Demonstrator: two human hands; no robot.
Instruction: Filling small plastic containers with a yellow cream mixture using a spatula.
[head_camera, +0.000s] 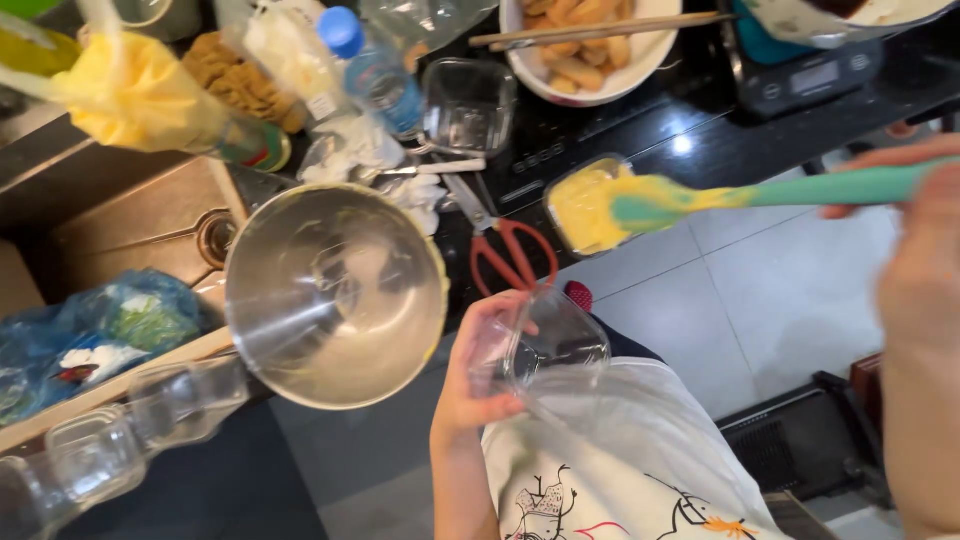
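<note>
The left hand (470, 385) has its grip clamped on a small clear glass dish (545, 345), held in front of the apron (620, 460), off the surface (640, 130). The right hand (925, 300) (blurred, close to the camera) seems closed on the green handle of a spatula (760, 195), its blade smeared with yellow batter above a filled glass dish (590, 205). A large steel bowl (335, 295) sits left of red-handled scissors (505, 250).

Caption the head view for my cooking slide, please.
Left hand holds a clear glass dish; right hand holds a batter-coated green spatula beside a steel bowl.
</note>
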